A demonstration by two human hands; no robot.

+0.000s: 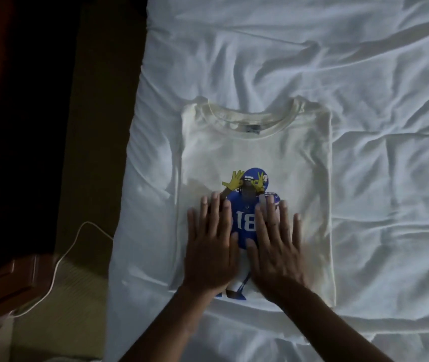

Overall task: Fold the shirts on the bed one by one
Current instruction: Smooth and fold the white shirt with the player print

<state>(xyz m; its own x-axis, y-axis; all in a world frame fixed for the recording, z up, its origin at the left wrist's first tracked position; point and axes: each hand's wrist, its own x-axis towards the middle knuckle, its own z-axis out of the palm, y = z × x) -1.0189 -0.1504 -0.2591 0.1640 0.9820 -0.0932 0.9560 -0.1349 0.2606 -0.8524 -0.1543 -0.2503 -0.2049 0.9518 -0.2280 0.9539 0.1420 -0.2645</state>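
The shirt lies folded into a neat rectangle near the bed's left edge, sleeves tucked under. Only this shirt shows. Its long axis runs near to far, collar far. Left hand and right hand, fingers spread flat, press its near half.

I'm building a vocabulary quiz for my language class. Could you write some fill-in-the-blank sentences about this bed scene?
1. The left hand and right hand press with straight fingers on the folded ____.
2. The player printed on the shirt wears the number ____.
3. The player's gloves are ____.
4. A white cable lies on the floor to the ____ of the bed.

Missing words: shirt; 18; yellow; left
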